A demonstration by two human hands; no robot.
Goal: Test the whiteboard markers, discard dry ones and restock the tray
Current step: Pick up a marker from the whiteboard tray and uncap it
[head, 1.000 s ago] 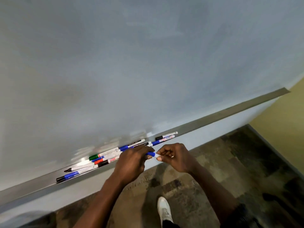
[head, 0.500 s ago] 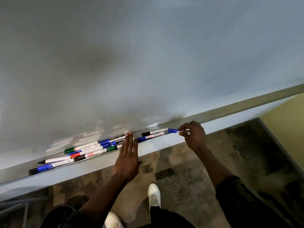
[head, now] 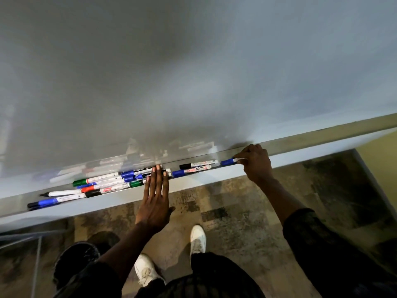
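- My left hand [head: 155, 198] lies flat, fingers straight and close together, holding nothing. Its fingertips [head: 158, 168] rest on the near end of the marker pile [head: 103, 183].
- That pile sits in the tray [head: 204, 179] under the whiteboard [head: 193, 72] and runs off towards 8 o'clock from my left fingertips. It holds green, red, blue and black caps on mostly white barrels, lying crossed over one another.
- My right hand [head: 255, 163] is curled, and thumb and fingers pinch the white barrel end of a blue-capped marker [head: 228, 161] at 3 o'clock from the left hand.
- The marker lies along the tray with its cap pointing to 9 o'clock — I cannot tell whether it rests on the tray floor or is just lifted.
- Between my two hands two more markers lie side by side in the tray: a black-capped one [head: 198, 164] against the board side and a blue-capped one [head: 191, 171] just in front of it.
- Down at 6 o'clock are the mottled floor [head: 236, 207] and my white shoes [head: 197, 239].
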